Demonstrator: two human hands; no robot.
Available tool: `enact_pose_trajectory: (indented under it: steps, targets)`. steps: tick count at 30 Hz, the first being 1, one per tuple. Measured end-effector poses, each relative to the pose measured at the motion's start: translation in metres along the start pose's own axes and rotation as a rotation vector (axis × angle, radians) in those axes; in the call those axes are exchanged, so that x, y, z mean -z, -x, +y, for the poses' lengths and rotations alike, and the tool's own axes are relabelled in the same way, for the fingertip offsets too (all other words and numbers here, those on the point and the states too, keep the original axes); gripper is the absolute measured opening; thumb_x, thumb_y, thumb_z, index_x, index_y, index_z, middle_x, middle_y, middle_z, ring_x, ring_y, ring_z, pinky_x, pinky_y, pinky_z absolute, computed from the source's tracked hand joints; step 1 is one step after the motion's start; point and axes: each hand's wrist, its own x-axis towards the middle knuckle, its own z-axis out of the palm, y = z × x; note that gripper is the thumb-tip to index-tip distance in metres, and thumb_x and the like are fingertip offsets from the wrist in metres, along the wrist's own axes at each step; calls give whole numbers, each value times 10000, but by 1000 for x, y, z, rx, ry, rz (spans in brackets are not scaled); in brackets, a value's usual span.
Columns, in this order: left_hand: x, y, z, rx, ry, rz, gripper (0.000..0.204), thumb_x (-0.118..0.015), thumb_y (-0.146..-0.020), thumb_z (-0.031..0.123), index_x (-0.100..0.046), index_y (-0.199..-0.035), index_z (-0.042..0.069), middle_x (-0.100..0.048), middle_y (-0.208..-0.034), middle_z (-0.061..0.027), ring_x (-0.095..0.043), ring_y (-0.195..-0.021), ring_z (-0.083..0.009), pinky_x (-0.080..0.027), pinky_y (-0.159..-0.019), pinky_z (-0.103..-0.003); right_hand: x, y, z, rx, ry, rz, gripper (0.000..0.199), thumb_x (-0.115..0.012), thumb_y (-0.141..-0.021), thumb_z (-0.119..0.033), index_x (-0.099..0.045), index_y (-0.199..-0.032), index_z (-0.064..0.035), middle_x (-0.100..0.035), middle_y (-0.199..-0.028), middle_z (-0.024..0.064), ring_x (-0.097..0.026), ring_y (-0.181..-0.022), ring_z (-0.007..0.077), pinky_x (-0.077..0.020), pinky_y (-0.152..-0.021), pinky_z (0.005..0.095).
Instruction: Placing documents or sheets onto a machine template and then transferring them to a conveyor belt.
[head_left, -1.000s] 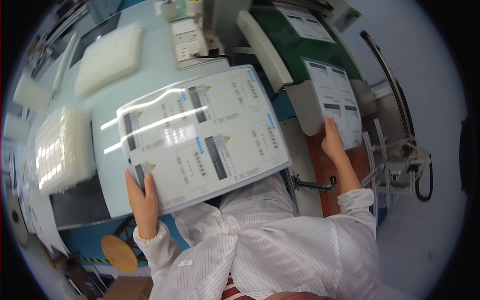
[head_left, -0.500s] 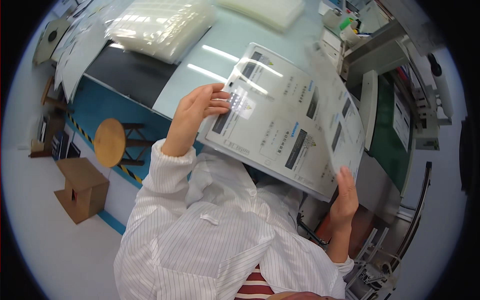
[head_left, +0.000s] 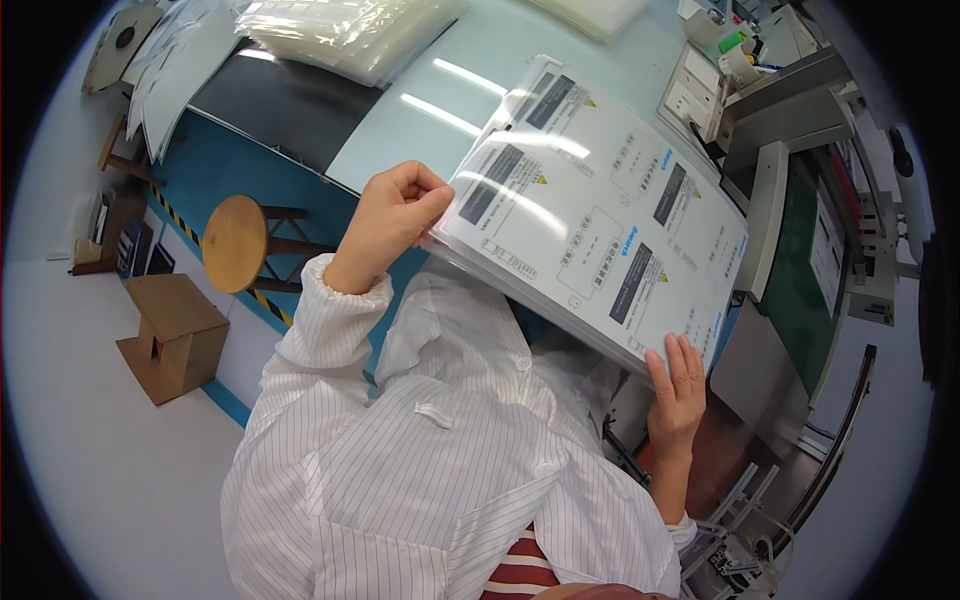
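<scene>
I hold a thick stack of glossy white printed sheets (head_left: 600,210) tilted in front of my chest, over the edge of a pale green table (head_left: 450,110). My left hand (head_left: 395,215) pinches the stack's near left corner with the fingers curled shut on it. My right hand (head_left: 677,385) grips the stack's lower right corner, fingers spread flat along its edge. The sheets carry dark rectangles and small blue marks. Both arms are in white striped sleeves.
Piles of clear plastic bags (head_left: 350,30) lie on the table at the far left. A round wooden stool (head_left: 235,240) and a cardboard box (head_left: 170,335) stand on the floor at left. A green conveyor machine (head_left: 800,270) runs along the right.
The view has swung left, so the stool and floor come in. The stack stays in both hands; my left hand now pinches its corner from above rather than from below.
</scene>
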Motion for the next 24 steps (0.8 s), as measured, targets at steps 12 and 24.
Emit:
enact_pose_trajectory:
  steps: [12, 24]
  targets:
    - [-5, -3, -17, -176, -415, 85, 221, -667, -828, 180, -619, -780, -30, -585, -658, -64, -503, -579, -118, -443, -554, -240, -15, 9, 8, -79, -68, -62, 330, -620, -878, -56, -643, -1207, -33, -565, -1332, 171, -514, -1263, 351, -392, -1075, 470]
    - [2, -7, -14, -190, -530, 75, 249, -712, -834, 187, -567, -821, -14, -519, -641, -22, -451, -581, -93, -416, -543, -239, -14, 9, 10, -123, -190, 8, 357, -643, -892, -175, -635, -1213, -19, -580, -1317, 169, -531, -1237, 357, -389, -1058, 466]
